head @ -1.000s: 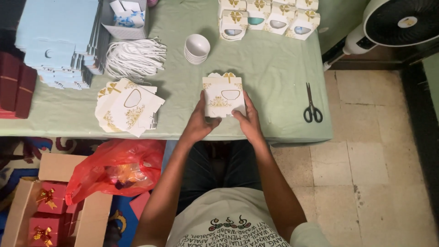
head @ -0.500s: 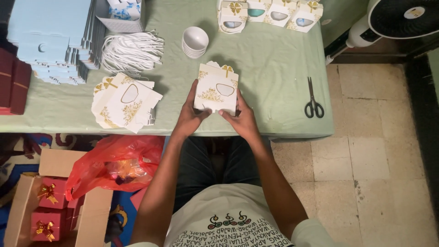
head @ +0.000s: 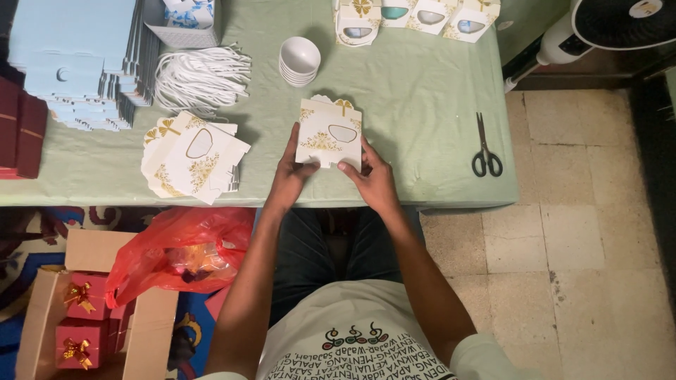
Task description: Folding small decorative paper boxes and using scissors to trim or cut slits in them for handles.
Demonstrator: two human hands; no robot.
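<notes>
A white gift box (head: pixel 328 132) with gold flower print, a gold bow and an oval window is gripped by both hands above the green table (head: pixel 422 91). My left hand (head: pixel 291 169) grips its lower left edge. On its lower right edge sits my right hand (head: pixel 373 177), thumb pressing the bottom flap. A fanned stack of flat, unfolded boxes (head: pixel 193 156) of the same print lies to the left of my left hand.
Stacked white bowls (head: pixel 298 60), a bundle of white cords (head: pixel 203 70), light blue flat cartons (head: pixel 70 60), finished boxes (head: pixel 415 15) at the back, black scissors (head: pixel 486 146) at right. Below the table: red plastic bag (head: pixel 179 250), cardboard box with red gift boxes (head: pixel 77 320). A fan (head: pixel 620 21).
The box has stayed in both hands while being turned and worked; my fingers have shifted down to its bottom flap. The camera view has drifted slightly.
</notes>
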